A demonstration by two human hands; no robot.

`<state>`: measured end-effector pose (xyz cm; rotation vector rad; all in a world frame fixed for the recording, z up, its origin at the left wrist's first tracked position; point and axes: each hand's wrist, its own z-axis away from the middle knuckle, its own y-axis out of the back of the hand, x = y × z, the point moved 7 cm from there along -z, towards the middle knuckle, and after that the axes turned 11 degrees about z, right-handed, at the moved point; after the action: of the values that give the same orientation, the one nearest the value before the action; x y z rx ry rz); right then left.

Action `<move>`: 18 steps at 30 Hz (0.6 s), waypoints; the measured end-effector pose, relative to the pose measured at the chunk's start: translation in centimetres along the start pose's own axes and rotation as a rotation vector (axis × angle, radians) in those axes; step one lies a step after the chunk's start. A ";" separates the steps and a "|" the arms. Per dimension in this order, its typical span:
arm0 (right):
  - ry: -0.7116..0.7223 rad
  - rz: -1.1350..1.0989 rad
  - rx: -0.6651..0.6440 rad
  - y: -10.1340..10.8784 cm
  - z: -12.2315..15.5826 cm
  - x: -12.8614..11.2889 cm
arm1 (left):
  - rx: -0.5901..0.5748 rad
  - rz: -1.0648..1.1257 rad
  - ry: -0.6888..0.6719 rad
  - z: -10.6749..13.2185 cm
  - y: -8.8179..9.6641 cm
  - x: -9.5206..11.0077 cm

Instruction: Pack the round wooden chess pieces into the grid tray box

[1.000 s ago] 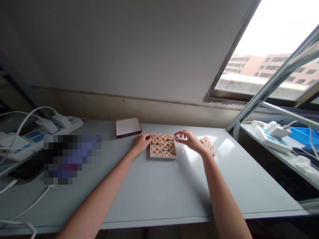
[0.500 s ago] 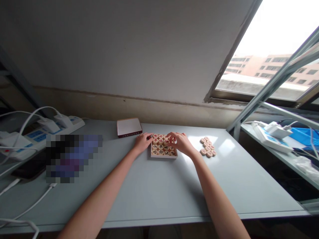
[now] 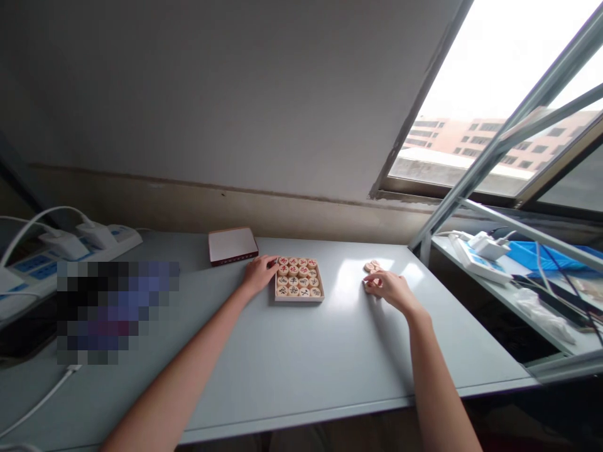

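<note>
An open white box [image 3: 299, 299] holds rows of round wooden xiangqi pieces [image 3: 293, 272] marked with red and black characters. At its left wall my left hand [image 3: 259, 275] grips the rim, thumb and fingers closed on the edge. Over on the right, my right hand [image 3: 396, 290] is closed in a pinch on a xiangqi piece [image 3: 367, 287] at the table surface. Loose xiangqi pieces [image 3: 372, 266] lie just beyond its fingers, and the hand hides part of that group.
Behind the box to the left lies the dark-red box lid [image 3: 233, 245], white inside up. A power strip [image 3: 117, 242] with chargers and cables stands on the left, near a blurred-out item [image 3: 117, 307]. A metal frame post [image 3: 428, 229] rises at right, beside a shelf with another power strip [image 3: 485, 258].
My right hand has left the box and moved right to the loose pieces. My left hand stays at the box's left rim. The whole view has shifted somewhat to the right.
</note>
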<state>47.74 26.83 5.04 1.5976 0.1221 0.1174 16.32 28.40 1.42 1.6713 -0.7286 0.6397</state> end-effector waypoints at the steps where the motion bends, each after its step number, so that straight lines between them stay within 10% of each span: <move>1: 0.019 -0.051 0.035 0.2 0.0 -0.5 | 0.001 0.002 0.000 0.0 0.0 0.0; 7: 0.318 -0.401 0.220 2.2 -1.0 -8.5 | 0.001 0.011 0.005 0.1 0.0 0.0; 11: 0.424 -0.192 0.190 2.7 -1.6 -13.2 | 0.005 0.038 -0.002 -0.1 -0.1 -0.2; 18: 0.389 -0.062 0.177 1.9 -1.7 -14.0 | -0.026 0.016 0.014 -0.1 -0.2 -0.2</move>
<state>33.62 26.36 7.00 1.7294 0.4950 0.3777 16.27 28.54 1.16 1.6369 -0.7384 0.6498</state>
